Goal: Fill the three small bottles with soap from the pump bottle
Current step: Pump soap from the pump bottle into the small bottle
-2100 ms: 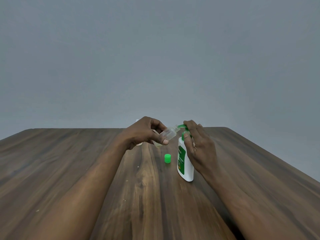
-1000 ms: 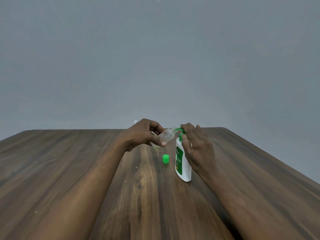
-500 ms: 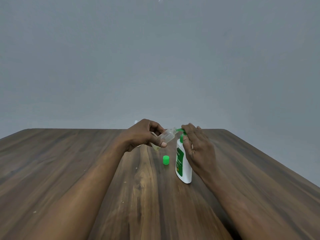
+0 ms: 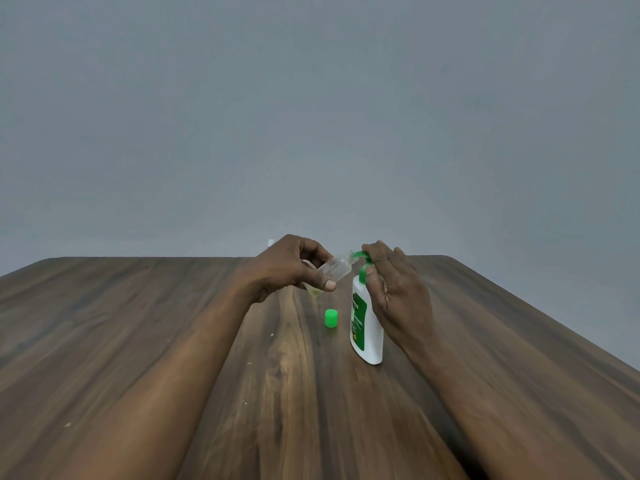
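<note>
Small bottle: your left hand [image 4: 291,268] grips the small clear plastic bottle [image 4: 337,266], thumb beneath and fingers curled over it, lifted off the bench. It is tilted, with its uncapped neck pointing up and to your right.
Neck and spout: the open mouth sits right at the tip of the green pump head [image 4: 360,255]; how much soap is inside cannot be told.
Pump bottle: the white plastic pump bottle [image 4: 370,341] with a green label stands upright on the bench, just right of centre.
Right hand: your right hand [image 4: 398,289] is closed on the top of the white plastic pump bottle, fingers laid over the green pump head and the thumb against the green collar below it.
Cap: a green screw cap [image 4: 331,318] stands alone on the bench, just left of the pump bottle and below your left hand.
Second bottle: a second small bottle [image 4: 313,291] holding some yellowish liquid shows partly under your left hand.
Bench: dark wood-grain bench [image 4: 138,341], with a few pale specks on it.
Background: plain grey wall [image 4: 311,116] behind the far edge.
</note>
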Available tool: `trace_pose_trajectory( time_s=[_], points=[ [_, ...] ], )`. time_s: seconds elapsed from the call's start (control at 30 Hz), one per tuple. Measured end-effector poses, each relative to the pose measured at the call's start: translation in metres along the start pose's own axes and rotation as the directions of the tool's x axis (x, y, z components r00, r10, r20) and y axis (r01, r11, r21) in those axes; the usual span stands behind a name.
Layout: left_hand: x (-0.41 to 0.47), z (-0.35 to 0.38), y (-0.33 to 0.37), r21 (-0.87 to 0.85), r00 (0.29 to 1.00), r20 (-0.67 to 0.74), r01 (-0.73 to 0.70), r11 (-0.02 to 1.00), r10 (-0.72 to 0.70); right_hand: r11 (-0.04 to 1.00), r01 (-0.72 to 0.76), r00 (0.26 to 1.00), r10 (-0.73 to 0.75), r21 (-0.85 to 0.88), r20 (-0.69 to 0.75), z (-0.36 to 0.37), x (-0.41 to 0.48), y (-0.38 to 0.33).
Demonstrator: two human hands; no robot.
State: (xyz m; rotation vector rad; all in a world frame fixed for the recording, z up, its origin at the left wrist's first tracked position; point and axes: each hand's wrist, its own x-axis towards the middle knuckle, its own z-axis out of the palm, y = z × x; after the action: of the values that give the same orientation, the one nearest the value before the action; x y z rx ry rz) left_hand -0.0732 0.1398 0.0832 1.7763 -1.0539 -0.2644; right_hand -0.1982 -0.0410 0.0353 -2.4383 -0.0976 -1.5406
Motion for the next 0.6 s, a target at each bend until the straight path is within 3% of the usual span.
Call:
trace_pose_trajectory(
  time_s=[0.6],
  points=[
    [-0.0022, 0.003, 0.0044, 0.023, 1.0, -0.006, 0.019, 1.0, -0.019, 0.999, -0.029, 0.999, 0.03, -0.023, 0.039, -0.0048, -0.0004, -0.0042]
  ],
)
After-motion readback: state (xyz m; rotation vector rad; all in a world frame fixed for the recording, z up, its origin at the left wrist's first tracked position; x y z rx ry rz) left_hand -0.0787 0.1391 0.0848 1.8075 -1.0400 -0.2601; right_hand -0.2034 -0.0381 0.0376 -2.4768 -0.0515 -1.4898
